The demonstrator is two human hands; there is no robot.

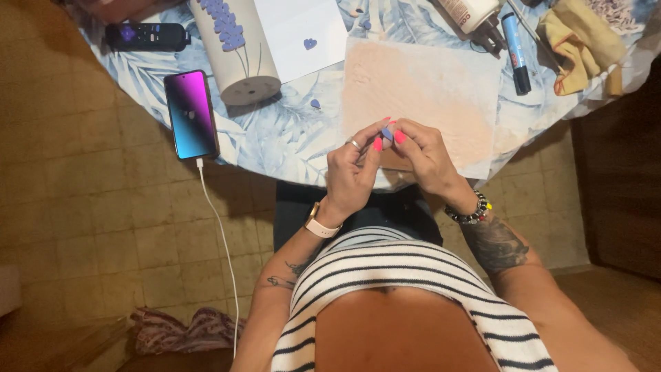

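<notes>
My left hand (352, 165) and my right hand (420, 153) meet above the near edge of the round table (289, 138). Together their fingertips pinch a small purple-blue piece of clay (387, 133). The left hand wears a ring and a pale wristwatch, the right a beaded bracelet. Under the hands lies a pinkish work sheet (427, 89). A white cylinder vase (234, 48) decorated with purple clay flowers lies on its side at the upper left. Two small purple clay bits (310, 43) (315, 104) lie on the white paper and on the cloth.
A phone (191, 114) with a white charging cable (220, 234) sits at the table's left edge, a black remote (147, 36) behind it. A blue marker (515, 52), a glue bottle (468, 12) and a yellow cloth (582, 45) lie at the upper right. Crumpled fabric (179, 329) lies on the tiled floor.
</notes>
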